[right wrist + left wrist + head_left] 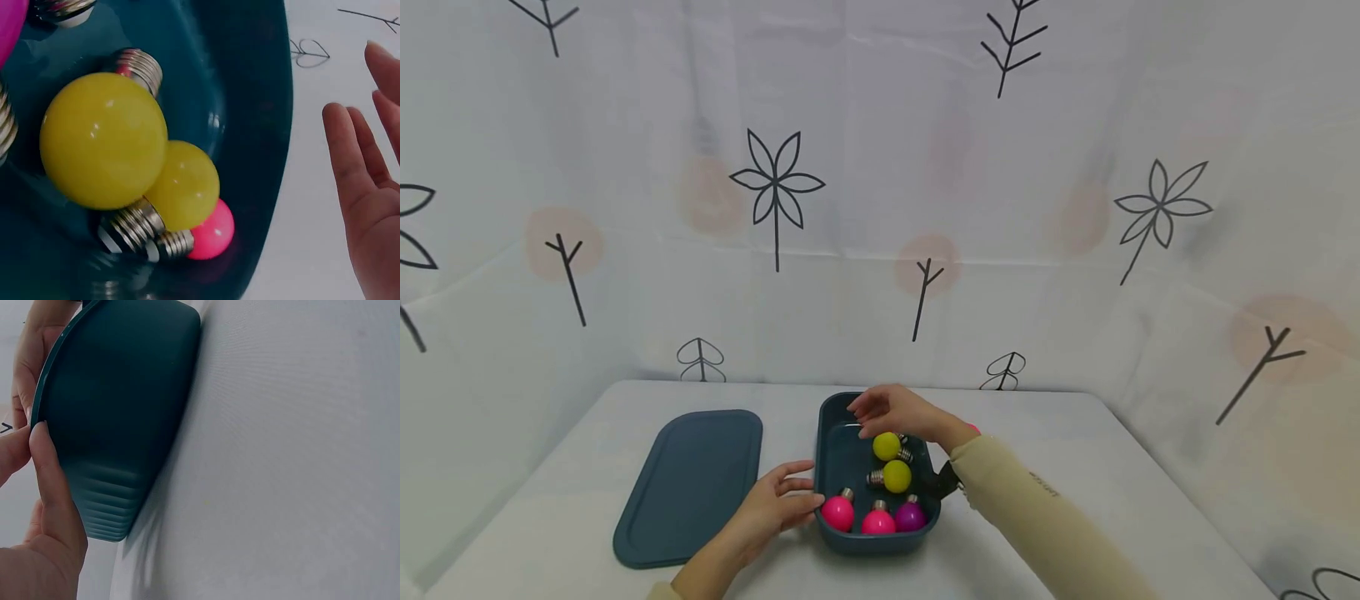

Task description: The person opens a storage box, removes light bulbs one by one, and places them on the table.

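A dark teal plastic bin stands on the table, with round light bulbs inside. Two yellow bulbs lie on their sides in its middle. Along the near end sit two pink bulbs and a purple bulb, screw bases pointing away. My left hand touches the bin's left rim with extended fingertips; in the left wrist view a finger lies against the outer wall. My right hand hovers over the bin's far part, fingers loosely bent, holding nothing. The right wrist view shows its palm empty beside the yellow bulbs.
A flat dark teal lid lies on the white table left of the bin. Part of a pink object shows behind my right forearm. A white patterned cloth hangs behind the table.
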Available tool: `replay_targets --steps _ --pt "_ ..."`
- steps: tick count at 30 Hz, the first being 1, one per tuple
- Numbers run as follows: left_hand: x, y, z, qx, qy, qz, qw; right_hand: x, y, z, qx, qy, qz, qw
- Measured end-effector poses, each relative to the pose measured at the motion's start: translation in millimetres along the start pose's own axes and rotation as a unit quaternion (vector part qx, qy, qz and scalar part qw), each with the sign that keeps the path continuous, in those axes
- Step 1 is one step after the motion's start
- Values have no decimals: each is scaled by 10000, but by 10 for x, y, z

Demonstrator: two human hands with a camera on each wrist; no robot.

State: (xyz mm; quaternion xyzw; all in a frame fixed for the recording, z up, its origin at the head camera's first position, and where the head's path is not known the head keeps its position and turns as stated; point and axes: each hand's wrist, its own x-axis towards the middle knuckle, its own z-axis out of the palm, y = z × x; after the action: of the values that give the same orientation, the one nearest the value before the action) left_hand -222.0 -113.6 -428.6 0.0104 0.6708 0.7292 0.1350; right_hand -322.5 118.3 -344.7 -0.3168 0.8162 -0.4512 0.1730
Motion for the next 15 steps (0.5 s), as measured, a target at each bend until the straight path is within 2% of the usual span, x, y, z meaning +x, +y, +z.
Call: replay_targets --steps 7,15 --pt "12 -15 -13 -36 -13 7 10000 82 -13 119 -224 -824 -91 9963" --pt "21 -10 -21 -24 -30 -24 10000 166 40 282 -278 -1774 -13 9838"
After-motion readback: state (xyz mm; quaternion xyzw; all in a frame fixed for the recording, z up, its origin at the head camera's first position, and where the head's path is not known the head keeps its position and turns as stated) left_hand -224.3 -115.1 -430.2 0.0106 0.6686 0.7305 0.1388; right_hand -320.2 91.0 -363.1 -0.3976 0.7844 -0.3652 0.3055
